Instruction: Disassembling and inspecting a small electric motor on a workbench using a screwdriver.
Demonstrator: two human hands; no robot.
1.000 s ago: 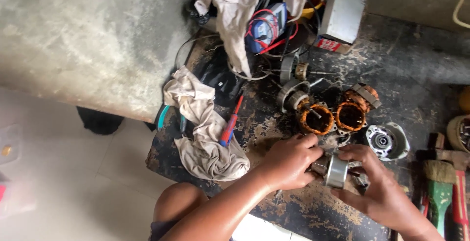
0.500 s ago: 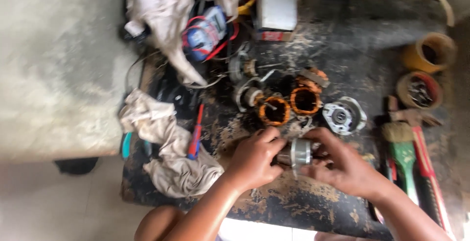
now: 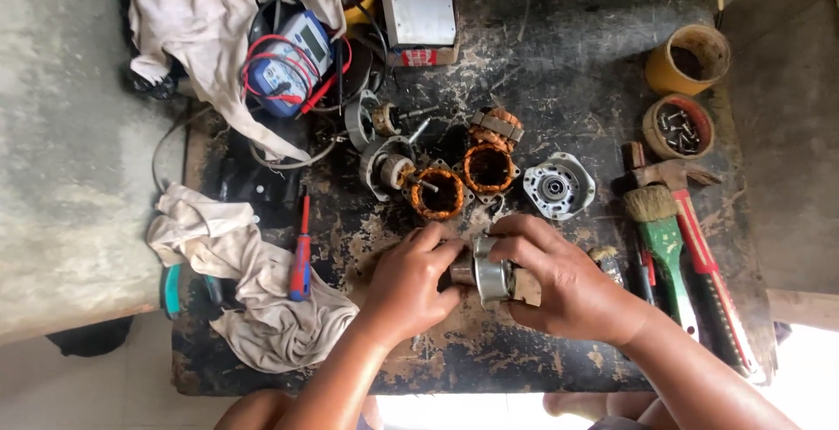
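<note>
**benchrat:** Biggest thing first: the table (image 3: 559, 63) was a dark, scuffed slab and pretty crowded. Dirty rag (image 3: 253, 290) along the near-left edge, a blue multimeter (image 3: 293, 63) with red leads at the back, two copper-wound stators (image 3: 463, 181) in the middle, a grey end cap (image 3: 558, 187) right next to them, and a green-handled brush (image 3: 664, 238) off to the right.

**coilhead:** And the hands?

**benchrat:** Both were curled shut around a small motor part (image 3: 489, 274), held low over the near-middle of the table. Left hand (image 3: 409, 286) pinched its left end, right hand (image 3: 559, 286) wrapped over the top and right side.

**coilhead:** What could've gone wrong there?

**benchrat:** My guess: greasy fingers plus a round metal body meant it could slip and drop onto the table, or knock into the stators just beyond it and nick the windings.

**coilhead:** How'd the part look?

**benchrat:** Silvery, shiny metal drum with a darker stub toward the left. The rest was hidden under the fingers.
</note>
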